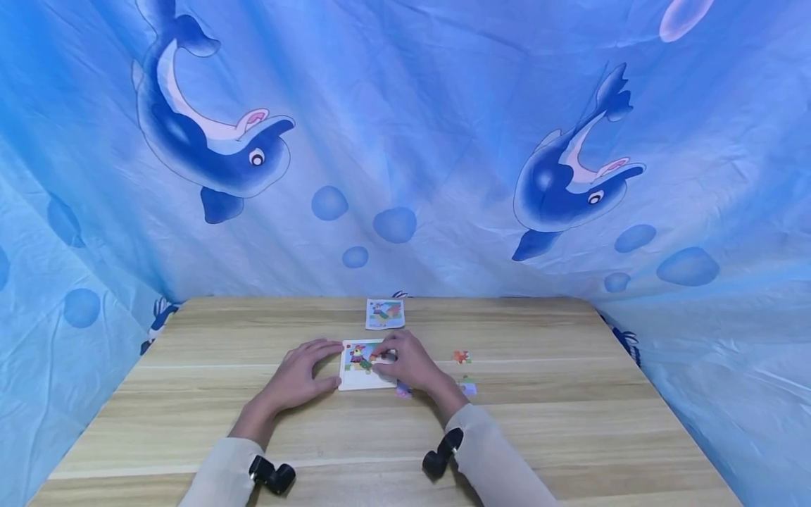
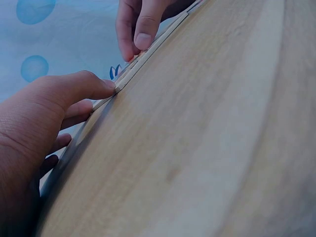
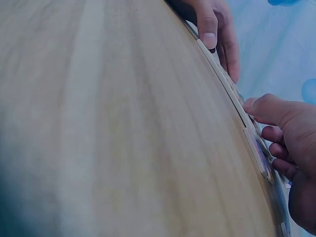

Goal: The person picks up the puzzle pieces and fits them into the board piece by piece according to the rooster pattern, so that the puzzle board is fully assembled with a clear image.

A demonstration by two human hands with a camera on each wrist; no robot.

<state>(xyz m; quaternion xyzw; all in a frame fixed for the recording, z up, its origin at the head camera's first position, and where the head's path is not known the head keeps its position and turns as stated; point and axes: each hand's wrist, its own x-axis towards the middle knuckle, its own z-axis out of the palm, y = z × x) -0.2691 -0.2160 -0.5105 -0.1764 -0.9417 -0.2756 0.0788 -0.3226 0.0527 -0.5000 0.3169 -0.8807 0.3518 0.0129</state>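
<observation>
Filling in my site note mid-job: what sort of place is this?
Probably an indoor spot set up for recording tabletop work: a wood-grain table, a blue dolphin-print cloth hanging behind it, and small black wrist cameras at both cuffs.

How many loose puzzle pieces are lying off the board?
3 visible: an orange piece right of the board, a green-and-purple piece just nearer than it, and a purple piece by the board's near right corner. The right hand may hide others.
</observation>
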